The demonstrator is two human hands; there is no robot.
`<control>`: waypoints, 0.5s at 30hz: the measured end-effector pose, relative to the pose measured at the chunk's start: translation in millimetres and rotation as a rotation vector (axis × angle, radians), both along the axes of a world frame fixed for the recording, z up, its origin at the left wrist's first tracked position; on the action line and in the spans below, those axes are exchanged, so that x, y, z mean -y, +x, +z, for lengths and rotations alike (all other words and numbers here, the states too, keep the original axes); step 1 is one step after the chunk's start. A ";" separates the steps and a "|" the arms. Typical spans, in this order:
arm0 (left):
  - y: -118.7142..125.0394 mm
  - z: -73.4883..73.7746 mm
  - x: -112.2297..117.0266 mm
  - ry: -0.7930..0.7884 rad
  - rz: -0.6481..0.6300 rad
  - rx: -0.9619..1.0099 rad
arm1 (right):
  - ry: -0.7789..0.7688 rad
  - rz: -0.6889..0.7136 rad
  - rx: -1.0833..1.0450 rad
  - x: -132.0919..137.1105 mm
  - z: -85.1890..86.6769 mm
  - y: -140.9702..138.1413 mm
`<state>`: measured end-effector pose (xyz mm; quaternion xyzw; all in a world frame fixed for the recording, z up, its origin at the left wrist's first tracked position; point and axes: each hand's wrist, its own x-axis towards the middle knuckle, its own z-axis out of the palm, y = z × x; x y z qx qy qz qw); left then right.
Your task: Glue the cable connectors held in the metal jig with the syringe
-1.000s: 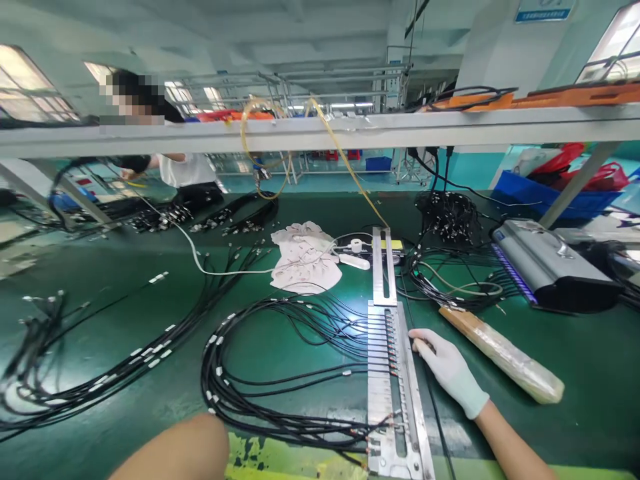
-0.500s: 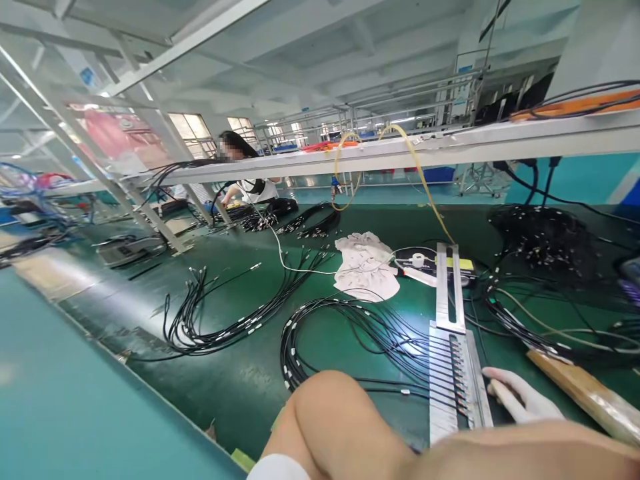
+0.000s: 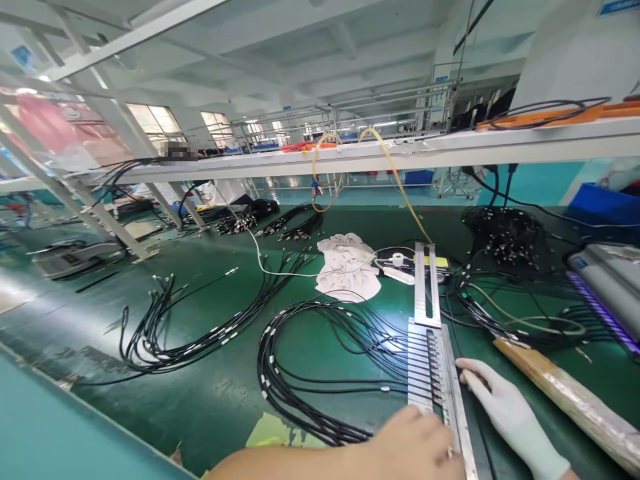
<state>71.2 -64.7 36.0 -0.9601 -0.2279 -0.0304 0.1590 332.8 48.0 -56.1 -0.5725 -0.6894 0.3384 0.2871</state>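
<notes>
A slotted metal cable fixture [image 3: 419,363] holds a row of black cables, their tips lined up along its right rail. Over its lower end, my bare left hand [image 3: 417,443] has curled fingers; whatever they pinch is mostly hidden beneath the hand. My right hand [image 3: 493,393], in a white glove, is beside the rail's right edge with thumb and fingertips drawn together. What lies between those tips is too small to make out. From the fixture, the black cable bundle [image 3: 273,340] with white labels loops left across the green bench.
Another labelled cable bundle [image 3: 200,353] lies left. A crumpled white cloth [image 3: 347,267] sits behind the fixture. At right are a wrapped long bar [image 3: 565,393], a grey device with a purple-lit edge [image 3: 607,280] and a dark cable heap [image 3: 505,233]. A white shelf [image 3: 280,162] crosses above.
The view has swung right. My left arm has shifted, and its hand now shows over the fixture's lower end. My right hand stays beside the rail.
</notes>
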 end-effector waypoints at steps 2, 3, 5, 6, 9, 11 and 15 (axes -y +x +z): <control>-23.3 -22.5 -10.1 -0.193 0.197 0.208 | -0.005 0.011 0.018 1.9 4.3 -1.0; -35.2 -30.5 -8.9 -0.278 0.293 0.261 | -0.014 0.018 0.027 2.4 5.7 -0.8; -54.2 -38.7 1.0 -0.419 0.488 0.292 | -0.039 0.022 0.046 2.5 6.0 0.8; -60.2 -39.6 7.0 -0.482 0.557 0.288 | -0.052 0.021 0.055 2.1 5.0 1.9; -65.6 -36.5 17.4 -0.634 0.639 0.289 | -0.069 0.017 0.067 -0.3 -1.1 5.1; -64.6 -33.0 16.8 -0.709 0.625 0.343 | -0.069 0.021 0.064 -1.1 -4.5 6.1; -65.2 -26.3 12.8 -0.792 0.604 0.489 | -0.051 0.024 0.073 0.6 -2.8 4.7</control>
